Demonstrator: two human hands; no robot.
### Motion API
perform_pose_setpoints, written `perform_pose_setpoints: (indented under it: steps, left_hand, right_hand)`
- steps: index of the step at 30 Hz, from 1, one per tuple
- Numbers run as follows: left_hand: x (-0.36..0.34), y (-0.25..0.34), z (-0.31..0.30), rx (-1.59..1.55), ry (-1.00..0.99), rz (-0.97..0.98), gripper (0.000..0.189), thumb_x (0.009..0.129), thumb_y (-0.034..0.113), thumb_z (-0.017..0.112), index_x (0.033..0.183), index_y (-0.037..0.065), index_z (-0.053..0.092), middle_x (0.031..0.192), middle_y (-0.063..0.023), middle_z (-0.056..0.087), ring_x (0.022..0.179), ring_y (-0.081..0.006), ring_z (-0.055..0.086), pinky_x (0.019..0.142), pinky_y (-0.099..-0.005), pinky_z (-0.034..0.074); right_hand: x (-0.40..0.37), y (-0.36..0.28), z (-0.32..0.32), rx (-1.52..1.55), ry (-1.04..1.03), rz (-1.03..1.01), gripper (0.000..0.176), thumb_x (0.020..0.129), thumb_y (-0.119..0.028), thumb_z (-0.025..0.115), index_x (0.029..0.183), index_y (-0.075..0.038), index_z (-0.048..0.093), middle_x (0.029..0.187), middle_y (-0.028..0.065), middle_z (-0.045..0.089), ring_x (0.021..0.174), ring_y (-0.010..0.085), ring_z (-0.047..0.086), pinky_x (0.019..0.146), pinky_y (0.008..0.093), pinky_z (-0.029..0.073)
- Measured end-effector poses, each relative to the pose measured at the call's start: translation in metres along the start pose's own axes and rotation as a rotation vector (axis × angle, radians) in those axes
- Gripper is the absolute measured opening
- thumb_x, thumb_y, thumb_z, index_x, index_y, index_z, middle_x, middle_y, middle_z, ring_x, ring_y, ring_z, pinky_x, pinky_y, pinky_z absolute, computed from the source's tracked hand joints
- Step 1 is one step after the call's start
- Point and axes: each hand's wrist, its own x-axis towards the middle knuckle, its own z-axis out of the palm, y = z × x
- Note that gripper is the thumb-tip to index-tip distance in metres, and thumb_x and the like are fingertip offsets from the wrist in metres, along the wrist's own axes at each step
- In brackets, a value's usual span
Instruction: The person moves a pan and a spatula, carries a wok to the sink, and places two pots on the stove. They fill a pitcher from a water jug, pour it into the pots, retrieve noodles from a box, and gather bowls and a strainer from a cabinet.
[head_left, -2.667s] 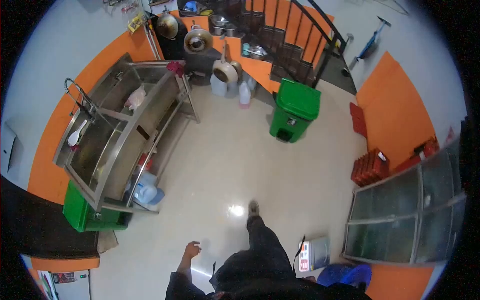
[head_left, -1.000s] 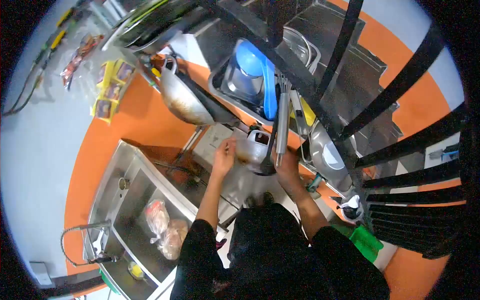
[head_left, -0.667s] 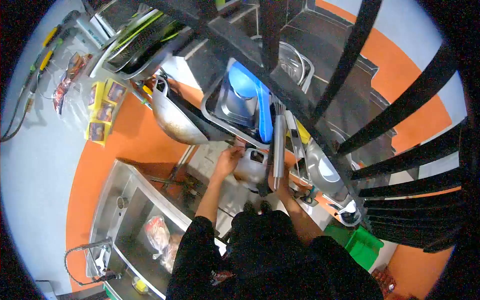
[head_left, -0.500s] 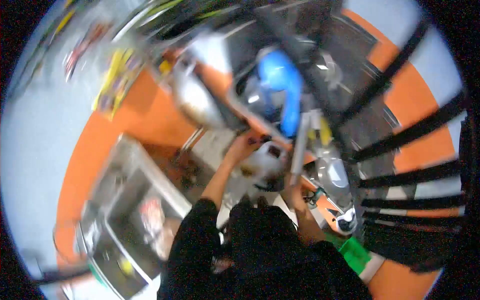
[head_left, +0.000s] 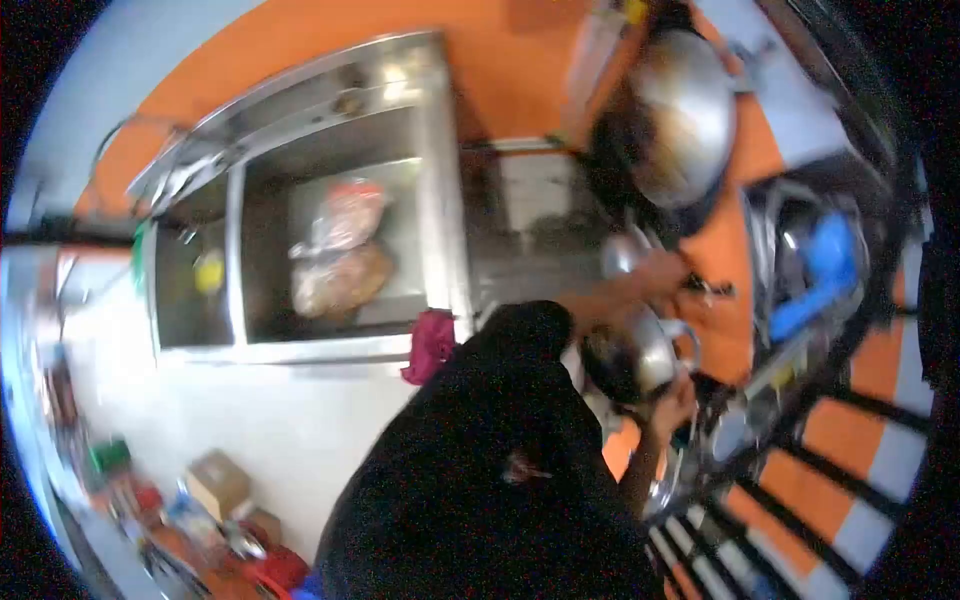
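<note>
The frame is blurred by motion. A round metal pot (head_left: 630, 355) with a dark inside sits between my two hands, just beyond my dark-clothed body. My left hand (head_left: 662, 274) is closed at the pot's upper side, where a small dark handle sticks out. My right hand (head_left: 678, 402) grips the pot's lower side. Above the pot a large steel wok (head_left: 682, 120) hangs against the orange wall. A metal tray (head_left: 790, 230) holding a blue utensil (head_left: 815, 275) stands to the right of my hands.
A steel double sink (head_left: 440, 220) lies at the upper left, with two bagged items (head_left: 340, 250) in one basin and a yellow object (head_left: 208, 272) in the other. A pink cloth (head_left: 432, 345) hangs on its edge. Black stair railings (head_left: 800, 470) run at the lower right. Boxes and clutter (head_left: 215, 485) sit on the floor.
The view has swung round, so the sink now lies at the upper left and the rack at the right. Both hands stay at the pot, which has come lower and nearer my body.
</note>
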Motion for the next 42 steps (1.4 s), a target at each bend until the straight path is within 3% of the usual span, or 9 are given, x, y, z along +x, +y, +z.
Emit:
perform_pose_setpoints:
  steps: [1, 8, 11, 17, 31, 35, 39, 41, 42]
  left_hand:
    - [0.007, -0.004, 0.009, -0.012, -0.148, -0.057, 0.028, 0.076, 0.026, 0.058, 0.097, 0.007, 0.062, 0.088, -0.0170, 0.063, 0.081, -0.0322, 0.063, 0.071, -0.0442, 0.050]
    - [-0.011, 0.034, -0.007, -0.199, 0.072, 0.043, 0.035, 0.082, 0.038, 0.057, 0.103, 0.009, 0.054, 0.087, -0.0182, 0.062, 0.080, -0.0357, 0.061, 0.068, -0.0457, 0.048]
    - [-0.007, 0.031, 0.009, -0.230, 0.131, -0.016, 0.034, 0.080, 0.035, 0.061, 0.102, 0.010, 0.053, 0.085, -0.0180, 0.063, 0.078, -0.0363, 0.061, 0.066, -0.0458, 0.048]
    - [-0.014, 0.051, -0.023, -0.088, 0.146, -0.012, 0.032, 0.079, 0.036, 0.063, 0.094, 0.008, 0.056, 0.073, -0.0175, 0.062, 0.067, -0.0349, 0.062, 0.057, -0.0438, 0.048]
    - [-0.050, 0.002, -0.034, 0.019, 0.298, 0.159, 0.030, 0.077, 0.026, 0.065, 0.095, 0.004, 0.058, 0.072, -0.0156, 0.063, 0.065, -0.0349, 0.061, 0.058, -0.0439, 0.049]
    - [-0.087, -0.019, -0.055, -0.378, 0.285, -0.146, 0.026, 0.076, 0.021, 0.069, 0.093, 0.003, 0.060, 0.081, -0.0155, 0.066, 0.072, -0.0271, 0.066, 0.065, -0.0352, 0.052]
    - [-0.133, -0.008, -0.129, -0.150, 0.459, -0.116, 0.026, 0.075, 0.021, 0.071, 0.090, 0.002, 0.062, 0.079, -0.0134, 0.067, 0.071, -0.0218, 0.066, 0.064, -0.0315, 0.051]
    - [-0.153, -0.010, -0.154, 0.003, 0.403, -0.424, 0.027, 0.073, 0.018, 0.073, 0.092, 0.003, 0.063, 0.074, -0.0115, 0.066, 0.065, -0.0187, 0.065, 0.061, -0.0298, 0.049]
    - [-0.160, -0.007, -0.165, -0.051, 0.463, -0.382, 0.028, 0.072, 0.017, 0.073, 0.094, 0.002, 0.063, 0.073, -0.0113, 0.066, 0.063, -0.0170, 0.063, 0.060, -0.0291, 0.049]
  right_hand:
    - [-0.006, -0.011, 0.001, 0.097, -0.008, 0.040, 0.026, 0.091, -0.023, 0.053, 0.095, 0.000, 0.063, 0.084, 0.0058, 0.062, 0.078, 0.0125, 0.051, 0.071, 0.0268, 0.042]
    - [-0.028, 0.054, -0.010, -0.274, 0.342, -0.166, 0.027, 0.090, -0.024, 0.054, 0.077, 0.000, 0.058, 0.070, 0.0013, 0.052, 0.070, 0.0105, 0.044, 0.065, 0.0268, 0.038]
    - [-0.038, 0.043, -0.010, -0.112, 0.252, -0.004, 0.027, 0.086, -0.024, 0.058, 0.077, 0.001, 0.056, 0.075, 0.0084, 0.055, 0.067, 0.0163, 0.046, 0.064, 0.0300, 0.040]
    - [-0.041, -0.002, -0.017, 0.066, 0.204, 0.210, 0.029, 0.089, -0.025, 0.056, 0.073, -0.001, 0.055, 0.060, -0.0013, 0.046, 0.056, 0.0099, 0.044, 0.051, 0.0256, 0.036]
    - [-0.040, 0.025, -0.025, -0.077, 0.127, 0.098, 0.036, 0.089, -0.031, 0.053, 0.071, -0.001, 0.052, 0.059, 0.0025, 0.045, 0.058, 0.0111, 0.041, 0.053, 0.0281, 0.035]
    - [-0.027, 0.011, -0.030, -0.076, 0.093, 0.068, 0.033, 0.089, -0.030, 0.053, 0.074, -0.001, 0.053, 0.055, 0.0024, 0.044, 0.054, 0.0119, 0.041, 0.051, 0.0294, 0.035]
    - [-0.010, -0.035, -0.019, -0.110, 0.129, 0.120, 0.032, 0.088, -0.025, 0.055, 0.066, -0.003, 0.050, 0.054, -0.0037, 0.039, 0.049, 0.0065, 0.033, 0.045, 0.0266, 0.028]
    - [-0.001, -0.008, -0.013, -0.259, 0.211, -0.114, 0.036, 0.088, -0.030, 0.056, 0.065, -0.002, 0.051, 0.053, -0.0011, 0.040, 0.050, 0.0093, 0.036, 0.047, 0.0288, 0.030]
    - [0.000, 0.002, -0.013, -0.206, 0.156, -0.016, 0.038, 0.088, -0.032, 0.055, 0.066, -0.001, 0.051, 0.054, 0.0002, 0.041, 0.052, 0.0106, 0.037, 0.049, 0.0298, 0.031]
